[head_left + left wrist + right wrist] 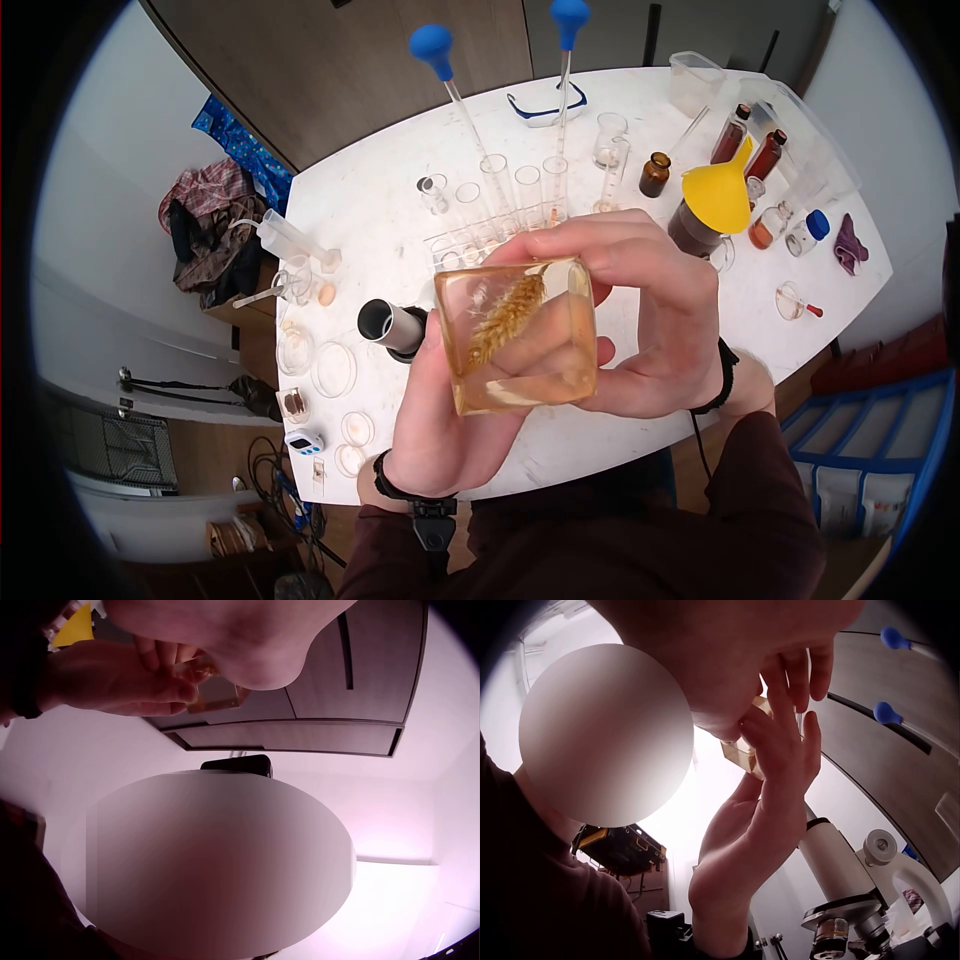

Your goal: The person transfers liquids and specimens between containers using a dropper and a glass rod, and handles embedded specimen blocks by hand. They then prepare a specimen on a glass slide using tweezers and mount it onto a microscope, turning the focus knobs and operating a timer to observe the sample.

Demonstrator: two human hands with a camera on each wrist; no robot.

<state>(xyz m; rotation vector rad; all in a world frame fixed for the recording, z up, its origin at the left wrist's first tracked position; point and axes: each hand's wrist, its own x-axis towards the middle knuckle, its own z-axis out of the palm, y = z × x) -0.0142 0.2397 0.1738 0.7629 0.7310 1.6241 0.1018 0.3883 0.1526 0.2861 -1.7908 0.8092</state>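
Observation:
A clear, yellowish resin block (520, 385) with a golden ear of grain (507, 318) set inside it is held up close to the head camera. My left hand (450, 425) grips it from below and the left, its thumb along the left side. On the right, my right hand (655, 325) curls round the block, fingers at the top edge and thumb at the lower right. The right wrist view shows the left hand (761, 806) around the block (740, 754). In the left wrist view, the right hand (120, 679) pinches the block (216, 694) at its side.
Behind the hands stands a rack of test tubes (470, 215) with two blue-bulbed pipettes (432, 48). A microscope (836, 862) is just left of the block. Bottles, a yellow funnel (722, 190) and jars crowd the right; petri dishes (334, 369) lie left on the white table (370, 220).

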